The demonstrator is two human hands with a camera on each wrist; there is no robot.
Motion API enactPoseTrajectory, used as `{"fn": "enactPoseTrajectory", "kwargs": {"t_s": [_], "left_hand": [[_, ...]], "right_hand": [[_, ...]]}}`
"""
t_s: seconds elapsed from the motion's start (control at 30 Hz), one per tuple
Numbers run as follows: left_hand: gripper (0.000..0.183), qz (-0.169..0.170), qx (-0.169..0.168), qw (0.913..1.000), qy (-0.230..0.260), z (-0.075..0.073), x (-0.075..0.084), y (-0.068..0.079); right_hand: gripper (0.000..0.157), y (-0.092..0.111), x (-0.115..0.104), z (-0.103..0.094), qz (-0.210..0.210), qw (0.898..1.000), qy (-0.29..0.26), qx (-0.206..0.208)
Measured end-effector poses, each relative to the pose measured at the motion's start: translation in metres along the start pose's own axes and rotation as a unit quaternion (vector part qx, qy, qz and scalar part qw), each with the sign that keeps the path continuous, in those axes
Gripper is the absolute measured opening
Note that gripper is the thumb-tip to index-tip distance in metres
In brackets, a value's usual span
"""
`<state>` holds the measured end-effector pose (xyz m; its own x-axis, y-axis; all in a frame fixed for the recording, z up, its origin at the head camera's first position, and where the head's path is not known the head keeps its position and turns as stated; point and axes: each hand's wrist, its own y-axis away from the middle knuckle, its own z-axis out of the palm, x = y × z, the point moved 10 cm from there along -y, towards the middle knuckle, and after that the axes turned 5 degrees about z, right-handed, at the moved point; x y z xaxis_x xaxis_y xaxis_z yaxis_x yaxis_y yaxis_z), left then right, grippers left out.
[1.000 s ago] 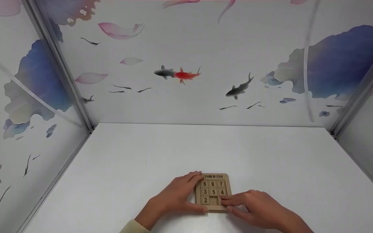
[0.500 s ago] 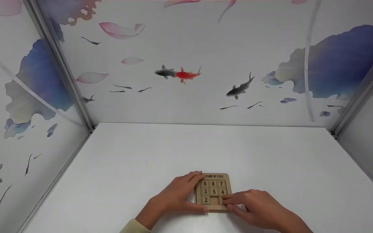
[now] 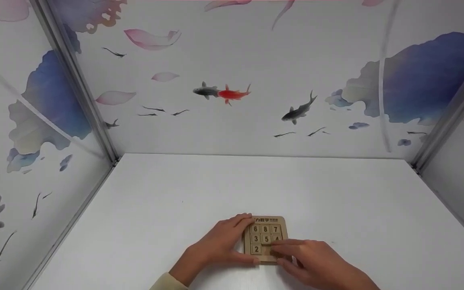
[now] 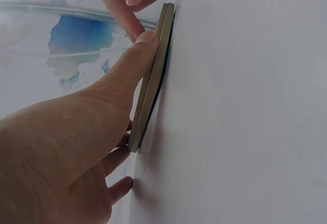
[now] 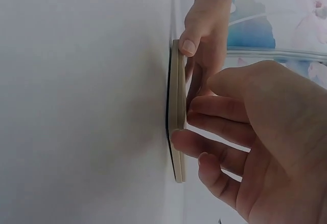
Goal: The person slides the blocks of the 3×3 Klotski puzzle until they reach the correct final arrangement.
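A wooden sliding number puzzle [image 3: 266, 239] lies on the white table near its front. Rows 6-8-7 and 3-5-4 show, with tile 2 [image 3: 256, 249] at the lower left. My left hand [image 3: 220, 241] holds the puzzle by its left side, fingers at the top left and thumb along the front edge. Relaxed fingers of my right hand [image 3: 316, 257] touch the lower right part, hiding that corner and part of tile 4. In the left wrist view, the puzzle's thin edge [image 4: 152, 83] shows under the left thumb. One right fingertip [image 5: 184, 141] is at its edge in the right wrist view.
White panels printed with fish, petals and blue leaves surround the table [image 3: 175, 177] at the back [image 3: 232, 133] and both sides. Grey metal posts [image 3: 75, 80] stand at the rear corners.
My right hand has shifted slightly left over the puzzle, its fingertips now over the gap beside tile 2. The left hand keeps its place, and the visible tiles are in the same order.
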<state>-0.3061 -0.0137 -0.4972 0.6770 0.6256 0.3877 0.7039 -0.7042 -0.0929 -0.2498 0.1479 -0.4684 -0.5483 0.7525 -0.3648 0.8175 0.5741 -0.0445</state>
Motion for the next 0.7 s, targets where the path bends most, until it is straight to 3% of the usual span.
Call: {"fn": "enactPoseTrajectory", "kwargs": {"t_s": [0.23, 0.7], "left_hand": [[0.107, 0.015, 0.010, 0.9998, -0.010, -0.003, 0.003, 0.001], [0.105, 0.020, 0.015, 0.9995, -0.016, -0.002, 0.005, 0.000]], "right_hand": [[0.045, 0.004, -0.011, 0.009, -0.040, 0.999, -0.009, -0.001], [0.050, 0.002, -0.018, 0.026, -0.030, 0.997, -0.025, -0.066]]}}
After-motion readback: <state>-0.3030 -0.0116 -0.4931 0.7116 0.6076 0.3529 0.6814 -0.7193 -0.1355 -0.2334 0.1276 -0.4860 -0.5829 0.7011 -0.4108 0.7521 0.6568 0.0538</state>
